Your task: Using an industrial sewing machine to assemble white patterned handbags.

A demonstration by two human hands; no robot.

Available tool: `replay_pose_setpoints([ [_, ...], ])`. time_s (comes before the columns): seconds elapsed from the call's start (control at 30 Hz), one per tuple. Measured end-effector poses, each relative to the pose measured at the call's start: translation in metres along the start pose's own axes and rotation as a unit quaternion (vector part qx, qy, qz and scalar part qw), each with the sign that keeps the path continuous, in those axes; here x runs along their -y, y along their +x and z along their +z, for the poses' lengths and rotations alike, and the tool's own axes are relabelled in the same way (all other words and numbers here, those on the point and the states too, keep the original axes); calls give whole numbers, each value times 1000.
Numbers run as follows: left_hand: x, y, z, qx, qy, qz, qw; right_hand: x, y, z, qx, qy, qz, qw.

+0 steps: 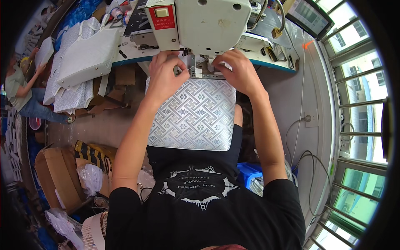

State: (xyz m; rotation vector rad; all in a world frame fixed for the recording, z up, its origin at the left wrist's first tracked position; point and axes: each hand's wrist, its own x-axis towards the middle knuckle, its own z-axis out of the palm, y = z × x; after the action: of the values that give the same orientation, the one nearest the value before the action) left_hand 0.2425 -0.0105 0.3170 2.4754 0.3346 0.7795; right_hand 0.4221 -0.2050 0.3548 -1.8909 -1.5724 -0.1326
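A bag (191,114) in silver-white patterned material hangs from the sewing machine's work plate down over my lap. Its upper edge lies under the head of the big pale sewing machine (214,27). My left hand (166,77) is at the left of the plate, thumb and forefinger pinched together; what they hold, if anything, is hidden. On the other side of the plate my right hand (239,71) has its fingers closed round a white strip (227,65), mostly covered by the fingers. The needle area sits between both hands.
Finished-looking white bags (89,56) are piled at the left of the machine table. A screen (307,18) stands at the back right. Cardboard boxes (58,177) lie low on the left, and a blue crate (250,173) is by my right side. Another person (23,83) sits far left.
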Motion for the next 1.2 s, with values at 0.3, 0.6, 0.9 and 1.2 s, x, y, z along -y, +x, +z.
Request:
replay_pose_setpoints([
  [0.3, -37, -11, 13, 0, 63, 109, 992, 1, 7, -6, 41, 59, -2, 997],
  [0.6, -41, -12, 9, 34, 37, 89, 995, -33, 31, 17, 96, 43, 85, 991],
  [0.9, -49, -15, 22, 40, 40, 102, 993, -37, 38, 17, 147, 77, 108, 980],
  [1.2, -73, -15, 18, 42, 104, 70, 991, -33, 35, 9, 133, 22, 82, 987],
])
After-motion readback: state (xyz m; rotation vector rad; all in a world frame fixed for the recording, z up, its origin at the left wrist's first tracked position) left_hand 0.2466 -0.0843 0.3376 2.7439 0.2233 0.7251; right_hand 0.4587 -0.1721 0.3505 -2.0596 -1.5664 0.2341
